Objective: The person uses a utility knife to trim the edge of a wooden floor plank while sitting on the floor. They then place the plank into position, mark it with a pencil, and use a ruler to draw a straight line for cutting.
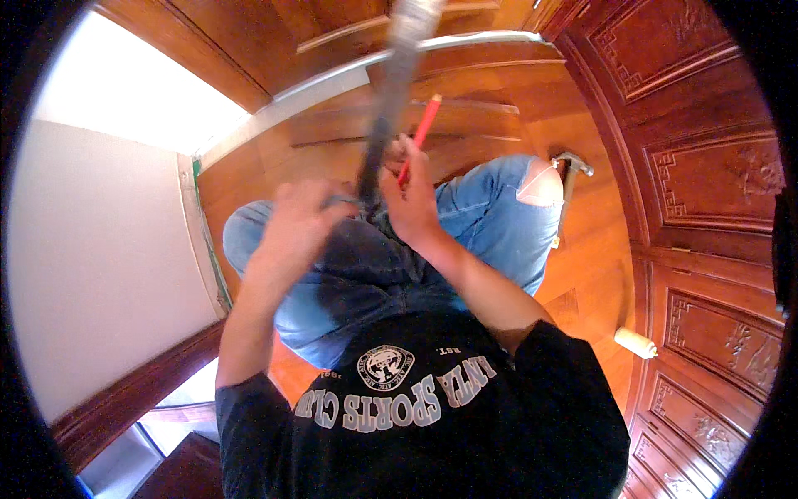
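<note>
A slim red pencil (422, 129) slants up from the fingers of my right hand (411, 200), which is closed round it. Beside those fingers a long narrow strip (391, 108), dark at the near end and grey farther off, stretches away over the floor. Motion blurs the strip, so its kind is unclear, and I cannot tell whether the right fingers also grip it. My left hand (306, 214) is over my lap near the strip's near end. Its fingers look curled round a small blue-grey thing (337, 200), too smeared to name.
I sit cross-legged on an orange-brown wood floor (594, 200). A hammer (572, 166) lies past my right knee, and a pale yellow cylinder (636, 342) rests near the carved red-brown panels (706, 183) on the right. A white wall panel (108, 258) borders the left; loose wooden strips (465, 108) lie ahead.
</note>
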Demonstrator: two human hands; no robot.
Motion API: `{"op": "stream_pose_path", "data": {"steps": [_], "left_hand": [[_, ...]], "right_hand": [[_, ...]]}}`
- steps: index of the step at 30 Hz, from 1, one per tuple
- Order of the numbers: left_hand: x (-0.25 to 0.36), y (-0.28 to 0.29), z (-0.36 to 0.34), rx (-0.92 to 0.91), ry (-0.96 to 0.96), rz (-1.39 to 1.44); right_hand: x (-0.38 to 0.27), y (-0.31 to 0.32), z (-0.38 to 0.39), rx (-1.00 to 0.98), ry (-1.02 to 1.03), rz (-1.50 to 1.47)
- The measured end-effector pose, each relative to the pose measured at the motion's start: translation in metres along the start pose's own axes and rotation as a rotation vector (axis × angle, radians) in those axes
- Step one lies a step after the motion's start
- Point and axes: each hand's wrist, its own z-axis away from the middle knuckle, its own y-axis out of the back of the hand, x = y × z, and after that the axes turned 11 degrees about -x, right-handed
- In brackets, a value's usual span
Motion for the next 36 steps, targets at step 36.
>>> {"op": "stream_pose_path", "data": {"steps": [36], "left_hand": [[-0.230,-0.199,-0.207,-0.109,0.327,-0.101]], "right_hand": [[0.101,-0.053,-0.034,-0.223,-0.650,0.296]]}}
